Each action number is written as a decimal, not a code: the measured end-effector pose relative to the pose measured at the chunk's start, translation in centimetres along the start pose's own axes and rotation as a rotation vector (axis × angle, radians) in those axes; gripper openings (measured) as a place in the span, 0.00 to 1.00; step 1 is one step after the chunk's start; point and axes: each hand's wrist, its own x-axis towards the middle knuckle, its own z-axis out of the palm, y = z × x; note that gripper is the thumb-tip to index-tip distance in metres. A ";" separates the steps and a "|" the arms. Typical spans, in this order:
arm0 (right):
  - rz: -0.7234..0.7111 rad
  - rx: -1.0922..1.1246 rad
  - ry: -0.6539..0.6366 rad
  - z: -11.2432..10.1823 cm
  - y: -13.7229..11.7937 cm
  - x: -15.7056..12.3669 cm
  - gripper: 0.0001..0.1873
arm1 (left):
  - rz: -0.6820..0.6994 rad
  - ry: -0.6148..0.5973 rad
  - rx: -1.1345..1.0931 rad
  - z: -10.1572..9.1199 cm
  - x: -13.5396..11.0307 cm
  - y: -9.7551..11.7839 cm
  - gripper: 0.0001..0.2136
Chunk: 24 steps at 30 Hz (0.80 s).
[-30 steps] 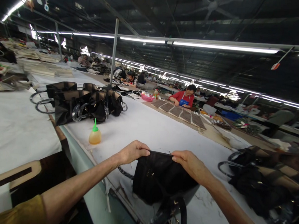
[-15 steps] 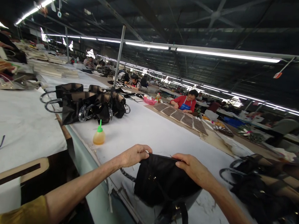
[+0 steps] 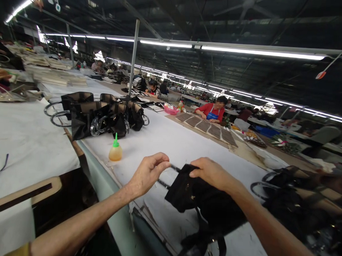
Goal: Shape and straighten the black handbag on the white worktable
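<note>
A black handbag (image 3: 210,201) hangs tilted over the white-covered table, with a strap and metal fittings dangling below it. My right hand (image 3: 211,173) is closed on its upper edge, thumb in front. A dark, shiny handle (image 3: 164,183) sticks out from the bag's left side. My left hand (image 3: 150,172) is pinched closed at the handle's upper part, which runs to the fingertips; the rest of the loop passes behind the hand. A squeeze bottle (image 3: 115,152) with a green nozzle and amber liquid stands beyond my left hand.
Several black handbags (image 3: 89,117) with wrapped ring handles stand at the back left. More black bags (image 3: 300,209) lie at the right. A metal post (image 3: 133,58) rises from the table. Across it, a person in red (image 3: 214,109) bends over brown striped pieces (image 3: 207,127).
My left hand has left the bag's top edge and moved to the handle. The bag has turned and tilted, with its handle raised. My right hand has shifted a little left and up.
</note>
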 end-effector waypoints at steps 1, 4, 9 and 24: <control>0.021 0.043 0.027 -1.2 0.8 -0.8 0.07 | 0.014 0.047 0.017 -0.4 -0.5 0.1 0.10; 0.100 0.196 0.073 -3.9 3.4 -3.1 0.13 | -0.020 0.114 0.025 -0.9 -1.3 -1.0 0.11; 0.203 1.066 0.521 -2.4 6.8 -4.6 0.18 | -0.235 -0.025 -0.001 0.1 0.3 -5.1 0.15; 0.169 1.521 0.863 12.9 11.5 -3.7 0.23 | -0.777 -0.214 -0.047 -1.3 5.0 -5.2 0.51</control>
